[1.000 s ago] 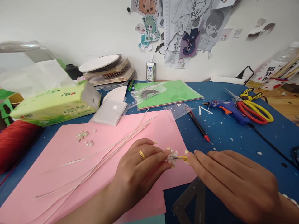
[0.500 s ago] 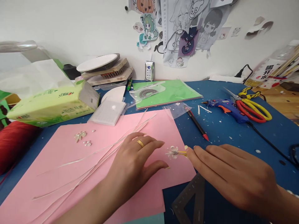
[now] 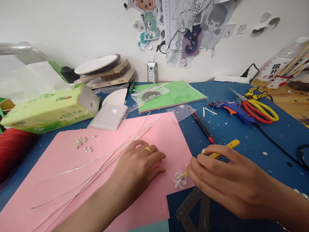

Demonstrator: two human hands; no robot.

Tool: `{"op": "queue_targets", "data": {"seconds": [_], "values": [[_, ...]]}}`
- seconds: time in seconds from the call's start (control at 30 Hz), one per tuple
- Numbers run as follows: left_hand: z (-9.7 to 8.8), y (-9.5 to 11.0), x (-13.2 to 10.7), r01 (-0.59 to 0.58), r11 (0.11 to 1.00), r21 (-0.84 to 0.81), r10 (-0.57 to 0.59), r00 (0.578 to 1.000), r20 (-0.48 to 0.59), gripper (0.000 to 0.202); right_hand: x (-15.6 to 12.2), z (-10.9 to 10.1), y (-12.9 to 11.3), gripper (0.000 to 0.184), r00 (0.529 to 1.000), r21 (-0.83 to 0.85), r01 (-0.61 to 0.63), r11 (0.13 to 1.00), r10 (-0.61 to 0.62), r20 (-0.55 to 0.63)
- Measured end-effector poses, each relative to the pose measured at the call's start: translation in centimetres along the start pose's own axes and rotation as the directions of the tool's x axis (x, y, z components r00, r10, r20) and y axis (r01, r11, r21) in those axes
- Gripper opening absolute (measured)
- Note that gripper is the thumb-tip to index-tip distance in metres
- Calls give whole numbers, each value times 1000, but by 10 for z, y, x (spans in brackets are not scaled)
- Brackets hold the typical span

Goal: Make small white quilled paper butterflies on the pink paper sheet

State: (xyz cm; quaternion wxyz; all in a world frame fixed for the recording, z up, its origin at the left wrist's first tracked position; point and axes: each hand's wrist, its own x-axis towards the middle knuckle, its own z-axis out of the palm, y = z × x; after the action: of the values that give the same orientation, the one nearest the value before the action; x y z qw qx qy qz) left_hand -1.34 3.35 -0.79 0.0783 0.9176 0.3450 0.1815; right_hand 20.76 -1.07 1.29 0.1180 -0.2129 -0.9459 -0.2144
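My right hand [image 3: 229, 180] is closed around yellow tweezers [image 3: 233, 144], whose back end sticks out above the fingers. At their tips is a small white curled-paper piece [image 3: 180, 180] with spiral scrolls, over the pink paper's lower right corner. My left hand [image 3: 137, 164], a ring on one finger, hovers low over or rests on the pink paper [image 3: 166, 135]; which one I cannot tell. Its fingers are curved and apart, holding nothing. Long white paper strips [image 3: 96, 174] run beneath and beside it. A second curled piece with pearls [image 3: 80, 142] lies farther left, near loose pearl beads [image 3: 87, 149].
A dark triangle ruler [image 3: 193, 209] lies below my right hand. Farther right are a blue glue gun [image 3: 234, 109], red-and-yellow-handled scissors [image 3: 259, 111] and a black-red pen [image 3: 202, 127]. Behind stand a green folder [image 3: 176, 93], a plastic case [image 3: 108, 116] and a tissue pack [image 3: 50, 108].
My right hand has turned, bringing the tweezers' yellow back end into view. The curled piece has shifted down and tilted with the tips. My left hand has moved slightly left.
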Motion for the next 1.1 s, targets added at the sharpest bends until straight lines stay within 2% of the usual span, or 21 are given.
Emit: {"op": "queue_targets", "data": {"seconds": [0.13,0.3,0.5,0.63,0.8,0.93,1.1], "values": [[1,-1,-1,12,1000,5,-12,1000,0,8,0,1,-1,30,1000,-25,5,1000,-5,-1],[0,2,-1,51,998,-42,-49,998,50,10,0,1,-1,30,1000,-12,12,1000,-12,-14],[-2,7,-1,25,973,-230,14,986,165,18,-1,0,-1,29,1000,-30,1,1000,-1,-20],[-1,8,-2,29,969,-246,23,978,208,18,-1,2,0,28,999,-28,-6,1000,5,-48],[-3,9,-1,82,956,-282,-31,983,179,18,-1,2,1,28,998,-43,-16,999,13,-61],[-8,12,-1,140,940,-310,-102,985,137,18,-4,2,1,21,992,-67,-85,994,78,-98],[-8,15,-2,72,960,-272,-82,996,-24,13,-5,4,4,17,969,-102,-193,976,174,-173]]}}
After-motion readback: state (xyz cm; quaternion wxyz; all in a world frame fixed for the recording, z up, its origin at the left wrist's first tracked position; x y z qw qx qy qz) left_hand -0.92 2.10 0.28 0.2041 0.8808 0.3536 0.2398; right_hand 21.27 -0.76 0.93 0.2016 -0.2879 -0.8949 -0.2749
